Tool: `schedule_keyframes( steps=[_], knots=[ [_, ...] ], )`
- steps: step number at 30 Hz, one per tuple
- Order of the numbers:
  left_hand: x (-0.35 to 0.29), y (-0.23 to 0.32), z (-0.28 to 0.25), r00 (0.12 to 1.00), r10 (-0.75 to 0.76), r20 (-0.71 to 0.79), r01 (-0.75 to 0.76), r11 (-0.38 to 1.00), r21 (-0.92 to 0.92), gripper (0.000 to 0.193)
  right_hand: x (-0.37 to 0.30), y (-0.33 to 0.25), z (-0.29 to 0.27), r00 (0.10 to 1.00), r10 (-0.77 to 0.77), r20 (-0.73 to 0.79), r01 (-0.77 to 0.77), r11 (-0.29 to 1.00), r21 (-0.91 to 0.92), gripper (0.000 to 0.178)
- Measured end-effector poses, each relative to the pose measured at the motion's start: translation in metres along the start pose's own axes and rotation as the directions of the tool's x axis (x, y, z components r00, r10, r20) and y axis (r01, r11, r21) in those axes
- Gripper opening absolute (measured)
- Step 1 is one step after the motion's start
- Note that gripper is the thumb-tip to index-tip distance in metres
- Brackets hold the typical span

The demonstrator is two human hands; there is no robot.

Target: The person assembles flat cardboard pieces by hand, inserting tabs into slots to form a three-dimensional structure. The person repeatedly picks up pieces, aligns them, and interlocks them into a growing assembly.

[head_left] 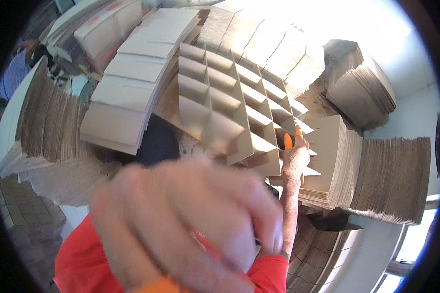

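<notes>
My left hand [181, 210] is raised very close to the camera, large and blurred. Its knuckles look bent, and an orange finger cover shows at the lower edge; whether it holds anything cannot be made out. Farther off, my right hand [297, 155] grips the right side of a cardboard divider grid [212, 97], two orange-covered fingertips lying against its strips. The grid is made of crossed grey-brown strips forming open cells, and it stands tilted on the work surface. Part of its near edge is hidden behind my left hand.
Slotted cardboard strips [127, 83] lie in an overlapping row at the left, beside a thick stack [49, 112]. More stacks stand at the far side [259, 41] and to the right [391, 176], one close to my right hand [327, 151]. Another person's blue sleeve [13, 75] shows far left.
</notes>
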State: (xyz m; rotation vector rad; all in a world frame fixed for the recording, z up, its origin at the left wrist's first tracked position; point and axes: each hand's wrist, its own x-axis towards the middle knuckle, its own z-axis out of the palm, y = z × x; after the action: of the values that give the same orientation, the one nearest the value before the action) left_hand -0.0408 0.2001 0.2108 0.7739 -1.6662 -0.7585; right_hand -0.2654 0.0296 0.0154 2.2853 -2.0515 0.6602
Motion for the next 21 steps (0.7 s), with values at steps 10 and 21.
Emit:
schedule_keyframes(
  steps=[10, 21],
  knots=[
    [0.005, -0.022, 0.03, 0.917, 0.369, -0.152, -0.392, 0.764, -0.512, 0.008, -0.001, 0.016, 0.008, 0.996, -0.035, -0.081, 0.026, 0.993, -0.113, 0.04],
    [-0.014, -0.044, -0.018, 1.0, 0.004, 0.005, -0.007, 0.706, 0.708, 0.052, 0.001, 0.02, -0.013, 0.999, -0.019, 0.027, 0.016, 0.996, 0.083, 0.039]
  ],
)
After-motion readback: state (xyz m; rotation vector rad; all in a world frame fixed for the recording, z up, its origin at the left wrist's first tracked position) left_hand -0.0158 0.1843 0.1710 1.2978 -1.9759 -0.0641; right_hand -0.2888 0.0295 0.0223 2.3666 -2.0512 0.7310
